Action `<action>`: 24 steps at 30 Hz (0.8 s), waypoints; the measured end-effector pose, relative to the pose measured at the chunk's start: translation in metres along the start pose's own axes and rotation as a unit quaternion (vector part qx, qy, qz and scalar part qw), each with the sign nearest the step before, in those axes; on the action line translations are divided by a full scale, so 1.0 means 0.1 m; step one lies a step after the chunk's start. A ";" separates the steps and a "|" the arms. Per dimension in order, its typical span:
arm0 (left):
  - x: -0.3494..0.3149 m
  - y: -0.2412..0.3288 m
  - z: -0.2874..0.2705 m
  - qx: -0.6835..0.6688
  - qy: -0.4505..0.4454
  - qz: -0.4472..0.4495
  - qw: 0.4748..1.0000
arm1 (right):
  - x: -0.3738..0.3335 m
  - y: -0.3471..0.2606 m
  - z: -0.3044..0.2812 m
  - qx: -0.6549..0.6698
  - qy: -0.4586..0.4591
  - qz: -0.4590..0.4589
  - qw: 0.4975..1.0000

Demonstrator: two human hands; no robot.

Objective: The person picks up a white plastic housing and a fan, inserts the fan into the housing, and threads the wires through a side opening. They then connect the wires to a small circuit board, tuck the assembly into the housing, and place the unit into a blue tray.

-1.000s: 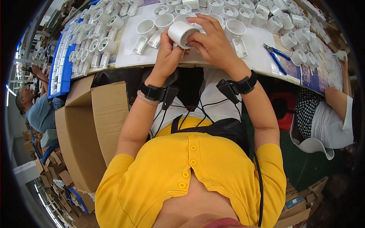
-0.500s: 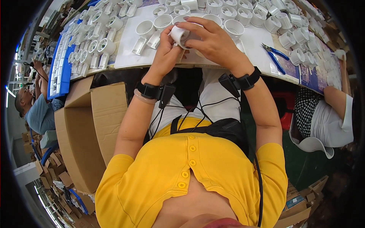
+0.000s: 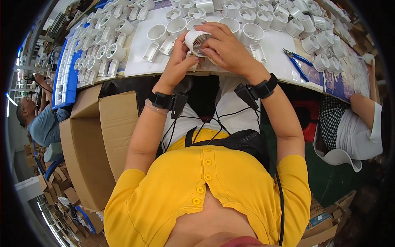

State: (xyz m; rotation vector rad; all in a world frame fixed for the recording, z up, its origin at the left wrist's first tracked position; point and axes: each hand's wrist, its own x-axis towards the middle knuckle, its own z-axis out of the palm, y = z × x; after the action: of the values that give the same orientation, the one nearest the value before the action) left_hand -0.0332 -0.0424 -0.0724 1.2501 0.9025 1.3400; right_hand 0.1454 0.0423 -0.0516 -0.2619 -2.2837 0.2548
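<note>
Between my two hands, over the table's near edge, is a white round plastic housing [image 3: 191, 40] with a ribbed grille inside. My left hand [image 3: 179, 61] is closed around its left side and lower end. My right hand [image 3: 231, 48] curls over its rim from the right, with fingertips at the opening. Part of the housing is hidden behind the fingers. Just beyond stand similar white round housings [image 3: 157, 33], some with a flat rectangular arm [image 3: 153, 51] pointing toward me.
Blue-handled pliers [image 3: 297, 64] lie right of my hands. More white housings [image 3: 325, 39] crowd the right and far side. A blue tray [image 3: 66, 78] holds white parts at left. An open cardboard box [image 3: 84, 152] stands below it. Other people sit at left [image 3: 43, 123] and right [image 3: 354, 127].
The housing has turned so that its grilled opening shows more toward me. My right hand has dropped slightly, and its fingers have drawn in at the opening.
</note>
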 end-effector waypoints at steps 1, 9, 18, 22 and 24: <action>0.00 0.00 0.01 0.009 0.000 0.007 1.000 | 0.00 0.00 0.00 0.005 -0.001 0.004 1.000; -0.01 -0.02 0.02 0.033 0.001 0.029 0.999 | 0.01 -0.01 0.03 0.048 0.000 0.016 0.999; 0.00 -0.07 -0.06 0.028 -0.008 0.035 0.999 | 0.04 0.01 -0.01 0.023 0.002 -0.007 1.000; -0.01 -0.05 -0.04 0.007 -0.004 0.025 1.000 | 0.05 0.00 -0.02 0.021 0.002 -0.008 1.000; -0.01 -0.06 -0.03 -0.005 -0.002 0.018 1.000 | 0.06 -0.02 -0.01 0.022 0.002 -0.007 1.000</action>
State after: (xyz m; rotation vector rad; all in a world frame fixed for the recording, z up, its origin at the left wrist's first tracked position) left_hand -0.0353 -0.0424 -0.0788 1.2652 0.8729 1.3683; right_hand 0.1423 0.0424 -0.0462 -0.2236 -2.2726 0.2975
